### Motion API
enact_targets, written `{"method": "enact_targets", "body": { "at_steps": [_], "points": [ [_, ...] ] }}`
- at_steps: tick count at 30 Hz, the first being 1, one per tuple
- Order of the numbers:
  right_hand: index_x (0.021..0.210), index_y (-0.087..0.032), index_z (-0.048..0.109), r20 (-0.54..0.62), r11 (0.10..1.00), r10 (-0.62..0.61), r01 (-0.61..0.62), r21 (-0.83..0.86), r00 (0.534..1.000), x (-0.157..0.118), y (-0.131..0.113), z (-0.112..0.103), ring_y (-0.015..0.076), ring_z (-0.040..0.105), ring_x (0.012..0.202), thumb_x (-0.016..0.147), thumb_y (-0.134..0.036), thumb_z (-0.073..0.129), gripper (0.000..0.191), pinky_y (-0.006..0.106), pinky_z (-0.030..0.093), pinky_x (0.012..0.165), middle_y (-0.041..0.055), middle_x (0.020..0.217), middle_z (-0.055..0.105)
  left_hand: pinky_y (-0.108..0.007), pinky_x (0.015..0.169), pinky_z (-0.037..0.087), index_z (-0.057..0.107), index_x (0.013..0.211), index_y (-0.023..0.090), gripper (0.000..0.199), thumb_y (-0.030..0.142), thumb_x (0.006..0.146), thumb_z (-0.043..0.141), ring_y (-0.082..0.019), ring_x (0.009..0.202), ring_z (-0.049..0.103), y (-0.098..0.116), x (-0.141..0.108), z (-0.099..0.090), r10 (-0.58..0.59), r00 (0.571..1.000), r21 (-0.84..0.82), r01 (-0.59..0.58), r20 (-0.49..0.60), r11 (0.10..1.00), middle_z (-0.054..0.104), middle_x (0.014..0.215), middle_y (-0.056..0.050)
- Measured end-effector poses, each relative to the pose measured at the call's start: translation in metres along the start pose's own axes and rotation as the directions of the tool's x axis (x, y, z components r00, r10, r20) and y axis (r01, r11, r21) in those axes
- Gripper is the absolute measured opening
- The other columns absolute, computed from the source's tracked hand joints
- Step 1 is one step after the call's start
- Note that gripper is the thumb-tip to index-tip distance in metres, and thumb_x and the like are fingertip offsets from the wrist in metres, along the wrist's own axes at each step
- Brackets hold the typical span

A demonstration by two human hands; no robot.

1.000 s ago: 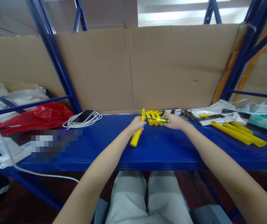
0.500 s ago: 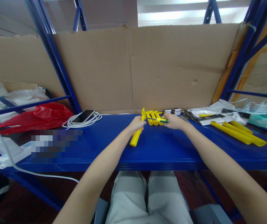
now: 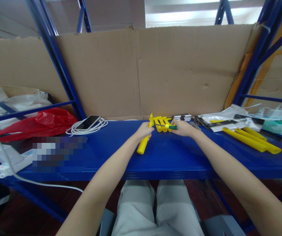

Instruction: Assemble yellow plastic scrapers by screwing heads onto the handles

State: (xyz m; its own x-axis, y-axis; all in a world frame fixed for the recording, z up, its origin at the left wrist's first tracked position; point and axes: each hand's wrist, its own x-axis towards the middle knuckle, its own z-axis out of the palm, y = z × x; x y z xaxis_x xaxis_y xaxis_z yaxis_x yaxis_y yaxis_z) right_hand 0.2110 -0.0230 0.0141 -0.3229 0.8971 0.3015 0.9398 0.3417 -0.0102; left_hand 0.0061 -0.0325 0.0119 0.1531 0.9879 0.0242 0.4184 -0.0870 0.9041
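Note:
My left hand is closed around a yellow tool with a tubular handle, which stands tilted over the blue shelf top with its narrow head upward. My right hand grips a screwdriver with a green and yellow handle. Its thin shaft points left, and the tip meets the upper part of the yellow tool near my left fingers; the exact contact is too small to make out. Just behind the screwdriver lie several similar yellow tools side by side.
Yellow tubes and plastic packets lie on the right. Small dark-and-white packs sit behind my right hand. On the left are a phone, a coiled white cable, a red bag and a power strip. Cardboard stands behind.
The screwdriver's handle looks turned about its axis, with more green and less yellow facing me. Both hands and the yellow tool stay almost in place.

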Motion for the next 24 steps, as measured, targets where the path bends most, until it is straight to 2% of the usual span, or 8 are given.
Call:
{"method": "enact_targets", "body": {
  "at_steps": [5, 10, 16, 24],
  "points": [
    [0.088, -0.017, 0.058, 0.033, 0.999, -0.003, 0.004, -0.035, 0.999, -0.001, 0.001, -0.002, 0.0216, 0.062, 0.080, 0.076, -0.024, 0.051, 0.016, 0.026, 0.039, 0.064, 0.0099, 0.089, 0.068, -0.019, 0.035, 0.033, 0.049, 0.090, 0.013, 0.018, 0.005, 0.075, 0.043, -0.010, 0.029, 0.040, 0.001, -0.001, -0.001, 0.001, 1.000, 0.008, -0.001, -0.017, 1.000, 0.038, 0.039, 0.008],
    [0.084, -0.017, 0.060, 0.027, 0.999, -0.001, 0.002, -0.033, 1.000, -0.001, 0.002, -0.004, 0.0212, 0.062, 0.076, 0.074, -0.023, 0.051, 0.015, 0.026, 0.038, 0.061, 0.0094, 0.084, 0.067, -0.019, 0.034, 0.032, 0.048, 0.092, 0.012, 0.018, 0.006, 0.076, 0.043, -0.010, 0.029, 0.039, 0.003, -0.003, -0.001, -0.013, 1.000, 0.023, 0.014, -0.022, 1.000, 0.039, 0.038, 0.007],
    [0.086, -0.015, 0.060, 0.116, 0.995, -0.080, 0.073, 0.065, 0.990, -0.002, 0.000, -0.005, 0.0185, 0.060, 0.073, 0.070, -0.022, 0.055, 0.017, 0.024, 0.039, 0.061, 0.0079, 0.086, 0.066, -0.019, 0.035, 0.034, 0.046, 0.103, 0.012, 0.027, 0.006, 0.076, 0.044, -0.010, 0.030, 0.040, 0.003, -0.004, -0.001, 0.001, 1.000, -0.006, -0.002, -0.031, 1.000, 0.039, 0.040, 0.008],
    [0.093, -0.016, 0.061, 0.202, 0.982, -0.108, 0.074, 0.171, 0.973, -0.002, -0.008, 0.002, 0.0195, 0.059, 0.080, 0.067, -0.021, 0.058, 0.027, 0.025, 0.041, 0.067, 0.0071, 0.090, 0.065, -0.020, 0.037, 0.035, 0.045, 0.109, 0.009, 0.032, 0.007, 0.077, 0.045, -0.010, 0.031, 0.041, 0.004, -0.005, 0.002, 0.026, 1.000, -0.012, -0.026, -0.010, 1.000, 0.039, 0.042, 0.009]
  ]
}}
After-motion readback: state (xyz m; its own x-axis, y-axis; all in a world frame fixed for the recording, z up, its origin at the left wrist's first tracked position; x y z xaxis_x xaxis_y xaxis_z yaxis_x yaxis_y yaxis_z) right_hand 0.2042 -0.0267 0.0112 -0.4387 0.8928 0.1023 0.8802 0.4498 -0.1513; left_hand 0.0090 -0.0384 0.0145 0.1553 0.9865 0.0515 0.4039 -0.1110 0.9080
